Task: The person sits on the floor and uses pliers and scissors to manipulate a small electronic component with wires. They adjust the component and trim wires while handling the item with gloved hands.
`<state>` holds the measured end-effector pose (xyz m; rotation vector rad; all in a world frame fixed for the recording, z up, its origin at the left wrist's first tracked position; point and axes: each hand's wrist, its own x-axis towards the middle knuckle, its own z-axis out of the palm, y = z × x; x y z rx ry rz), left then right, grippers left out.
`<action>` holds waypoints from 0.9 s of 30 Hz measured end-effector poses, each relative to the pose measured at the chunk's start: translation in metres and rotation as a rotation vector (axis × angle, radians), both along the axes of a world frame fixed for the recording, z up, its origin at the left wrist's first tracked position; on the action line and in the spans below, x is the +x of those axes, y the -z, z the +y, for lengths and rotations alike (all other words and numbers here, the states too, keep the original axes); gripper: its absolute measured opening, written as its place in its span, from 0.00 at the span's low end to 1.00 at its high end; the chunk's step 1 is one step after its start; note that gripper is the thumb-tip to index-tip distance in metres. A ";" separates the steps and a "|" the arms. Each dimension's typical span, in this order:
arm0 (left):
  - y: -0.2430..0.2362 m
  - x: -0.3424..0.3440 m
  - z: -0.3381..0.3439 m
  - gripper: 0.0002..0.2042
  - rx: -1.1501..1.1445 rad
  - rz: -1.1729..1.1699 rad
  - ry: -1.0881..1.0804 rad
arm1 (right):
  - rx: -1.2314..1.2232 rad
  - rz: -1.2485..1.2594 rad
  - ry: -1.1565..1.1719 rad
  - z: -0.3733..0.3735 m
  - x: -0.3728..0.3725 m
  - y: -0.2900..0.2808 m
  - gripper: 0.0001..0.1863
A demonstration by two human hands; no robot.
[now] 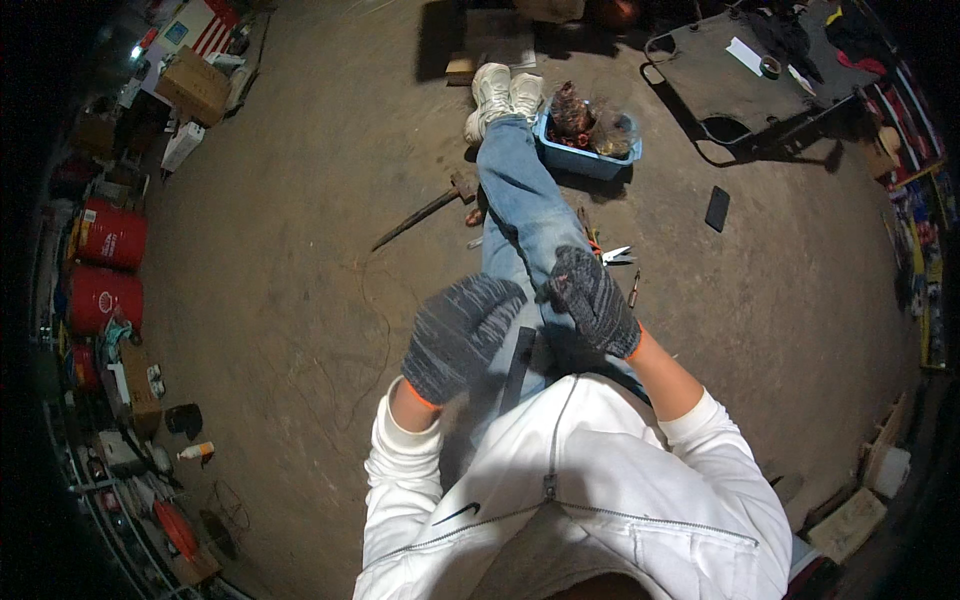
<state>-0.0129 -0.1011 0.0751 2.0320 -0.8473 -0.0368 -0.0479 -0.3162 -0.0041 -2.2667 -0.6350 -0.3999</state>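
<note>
I sit on the floor with my legs in blue jeans stretched forward. Both hands wear grey knit gloves with orange cuffs and hover over my lap. My left hand (460,335) shows its back, with the fingers curled down. My right hand (592,300) is next to it, fingers bent toward the left hand, nearly touching it. A dark flat bar (517,368) lies along my lap and sticks out from under the left hand. Whether either hand grips it is hidden.
By my feet stands a blue basket (590,155) of tangled parts. A hammer (430,207) lies left of my legs; cutters (616,255) and a black phone (717,208) lie to the right. Red drums (108,238) and a cardboard box (195,85) line the left; a dark cart (735,85) stands far right.
</note>
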 end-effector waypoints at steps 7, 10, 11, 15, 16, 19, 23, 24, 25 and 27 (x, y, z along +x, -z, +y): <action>0.006 0.048 -0.004 0.08 0.008 -0.056 0.118 | 1.169 1.007 -0.320 0.010 -0.018 0.012 0.22; 0.025 0.067 -0.015 0.08 -0.128 0.199 0.220 | 1.798 1.339 -0.663 0.004 -0.016 0.003 0.33; 0.033 0.069 -0.019 0.08 -0.203 0.311 0.247 | 1.968 1.311 -0.820 0.001 -0.014 -0.002 0.37; 0.066 0.055 -0.029 0.11 -0.268 0.790 0.290 | 2.153 0.943 -1.001 -0.014 -0.003 -0.031 0.46; 0.072 0.049 -0.029 0.11 -0.274 0.795 0.338 | 2.210 0.844 -0.976 -0.017 0.001 -0.037 0.47; 0.076 0.035 -0.028 0.16 -0.079 0.157 0.444 | 2.051 0.664 -0.500 -0.018 0.012 -0.047 0.49; 0.057 0.022 -0.025 0.09 -0.016 0.132 0.294 | 0.617 0.305 0.095 -0.020 0.022 -0.040 0.34; 0.049 0.019 -0.023 0.08 -0.012 0.237 0.262 | 0.264 0.043 0.149 -0.023 0.026 -0.037 0.26; 0.042 0.018 -0.022 0.07 -0.036 0.266 0.273 | 0.096 0.012 0.178 -0.024 0.025 -0.033 0.25; 0.028 0.019 -0.019 0.07 -0.059 0.238 0.283 | -0.254 -0.040 0.255 -0.024 0.017 -0.025 0.22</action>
